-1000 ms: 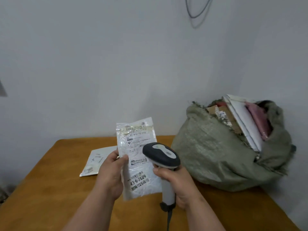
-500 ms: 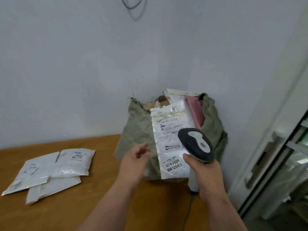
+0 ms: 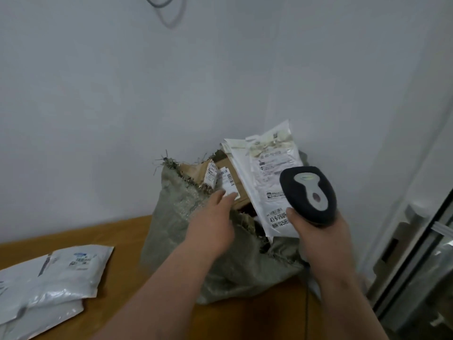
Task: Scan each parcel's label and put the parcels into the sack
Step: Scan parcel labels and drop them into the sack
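Observation:
A grey-green woven sack (image 3: pixel 186 231) stands open on the wooden table (image 3: pixel 122 266) against the wall, stuffed with parcels. A white labelled parcel (image 3: pixel 269 173) stands upright in the sack's mouth, its lower edge pinched under my right thumb. My right hand (image 3: pixel 321 236) also grips a dark handheld scanner (image 3: pixel 308 192), which covers part of the parcel. My left hand (image 3: pixel 210 224) is open, fingers stretched to the sack's rim, and its fingertips touch the label of a cardboard box (image 3: pixel 241 195) inside.
Several white poly parcels (image 3: pixel 68 273) lie stacked at the table's left. The white wall is close behind the sack. A dark-framed glass door (image 3: pixel 416 266) stands to the right of the table's edge.
My left hand let go of the white parcel; my right hand carried it, with the scanner, rightward to the sack's mouth. My left hand has reached to the sack's rim.

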